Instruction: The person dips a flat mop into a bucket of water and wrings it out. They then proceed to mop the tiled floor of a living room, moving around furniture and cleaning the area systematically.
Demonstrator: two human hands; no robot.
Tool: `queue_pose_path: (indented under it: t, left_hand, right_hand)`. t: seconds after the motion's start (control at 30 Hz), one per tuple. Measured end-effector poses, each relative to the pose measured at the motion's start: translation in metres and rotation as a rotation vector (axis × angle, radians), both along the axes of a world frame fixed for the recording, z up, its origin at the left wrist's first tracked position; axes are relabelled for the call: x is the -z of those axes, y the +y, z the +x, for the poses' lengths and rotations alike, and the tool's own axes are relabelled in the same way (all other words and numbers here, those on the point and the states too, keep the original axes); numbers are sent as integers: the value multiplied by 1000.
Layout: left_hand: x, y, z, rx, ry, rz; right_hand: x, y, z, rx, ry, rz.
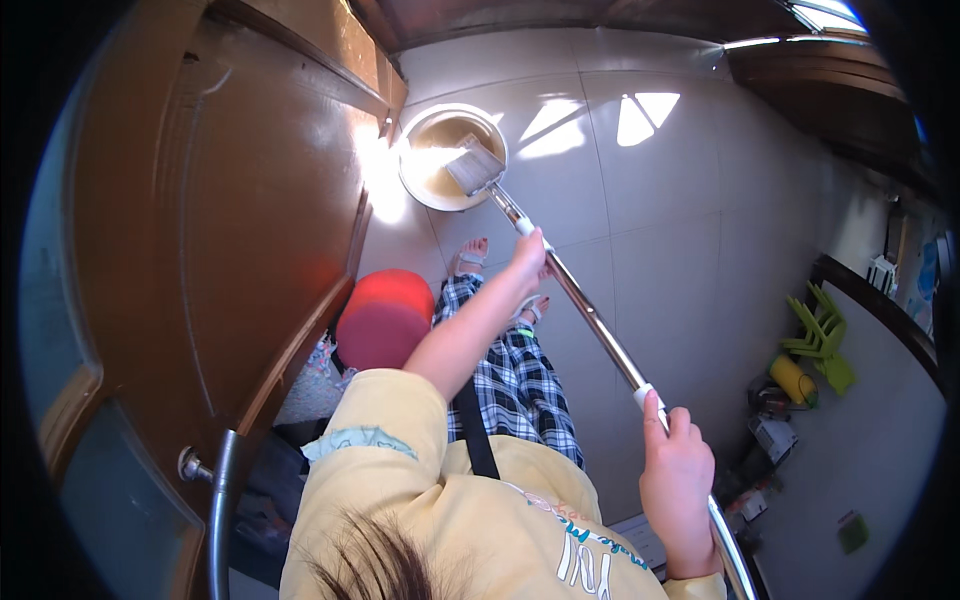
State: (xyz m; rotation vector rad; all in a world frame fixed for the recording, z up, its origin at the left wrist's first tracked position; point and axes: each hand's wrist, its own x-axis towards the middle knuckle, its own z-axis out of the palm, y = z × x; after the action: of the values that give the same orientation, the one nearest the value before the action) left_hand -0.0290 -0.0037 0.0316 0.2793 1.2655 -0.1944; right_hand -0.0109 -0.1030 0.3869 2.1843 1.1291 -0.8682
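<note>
A flat mop with a long shiny metal pole (600, 335) runs slantwise across my front. Its flat pale head (475, 166) is over or in a round white basin (404, 165) of murky brownish water; how deep it sits I cannot tell. Farther up the pole, near the mop head, my left hand (531, 254) is wrapped round it by a white collar. My right hand (677, 465) grips the pole lower down, just below a second white collar, with the thumb laid along it.
At the left stands a brown wooden door (270, 170) with a metal handle (222, 500). A red stool (386, 318) is beside my legs. Along the right wall are a green chair (820, 335), a yellow container (792, 381) and small boxes. Sunlight patches fall on the tiled floor (660, 260).
</note>
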Motion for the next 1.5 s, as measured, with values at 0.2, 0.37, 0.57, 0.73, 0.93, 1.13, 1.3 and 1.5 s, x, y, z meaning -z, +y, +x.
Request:
queue_pose_path:
  t: [0.2,0.37,0.57,0.73,0.93,1.13,1.3,1.5]
  left_hand:
    - [80,52,-1,11,28,6]
    - [42,31,-9,-410,-114,-171]
    - [-149,-48,-24,-342,-364,-251]
    - [-181,-56,-30,-196,-381,-129]
    - [-72,-30,-10,-125,-90,31]
    - [6,-1,6,-318,83,9]
    - [-138,-52,-11,-259,-153,-84]
    - [-188,-63,-16,-278,-180,-24]
  right_hand:
    - [-3,8,1,76,13,7]
    - [-2,6,1,-7,4,57]
    - [-3,-4,2,-33,-13,46]
    - [-5,-5,0,-26,-17,90]
    - [-2,-6,-3,113,21,-4]
    - [0,-7,-1,-24,-40,69]
    - [-4,-4,1,-34,-35,48]
    - [-5,0,-1,-44,-55,61]
